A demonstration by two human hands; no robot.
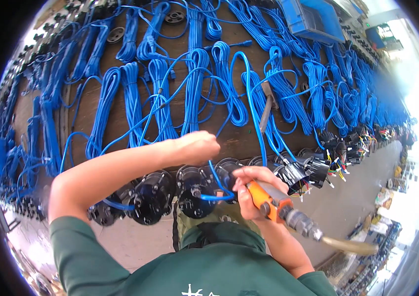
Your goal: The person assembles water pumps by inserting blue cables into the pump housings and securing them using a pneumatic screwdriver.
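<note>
My right hand is wrapped round an orange-and-grey air tool, with a metal coupling and a yellowish hose at its rear. The tool's front end is hidden by the hand, beside a black round housing at the bench edge. My left hand is curled into a fist above the same edge, its fingertips turned out of sight. A blue cable shows just below that fist and bends down to another black round housing; whether the fist grips it is hidden.
Bundled blue cables cover the brown bench. A blue crate stands at the far right. More black housings line the near edge, some at right with coloured wires. A metal bar lies among the cables.
</note>
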